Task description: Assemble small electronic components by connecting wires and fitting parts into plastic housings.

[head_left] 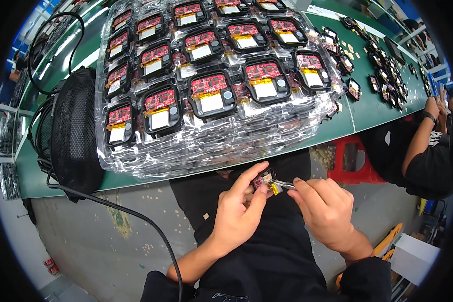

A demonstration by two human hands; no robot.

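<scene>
Over my lap, just off the table's front edge, my left hand (239, 214) grips a small black device housing (258, 182) between thumb and fingers. Part of a red circuit board shows inside it, and a yellow flex strip (275, 189) sticks out at its right. My right hand (327, 211) pinches a pair of metal tweezers (285, 184). Their tips reach the housing near the yellow strip; whether they grip it is too small to tell. Beyond my hands, a stack of clear plastic trays (136, 165) carries rows of similar black housings (212, 95) with red boards and white batteries.
A black mesh bag (75, 131) stands left of the trays on the green table (32, 176). A black cable (146, 219) runs past my left forearm. Loose housings (387, 75) lie at the far right. Beside a red stool (348, 163), another person's arm (419, 141) shows.
</scene>
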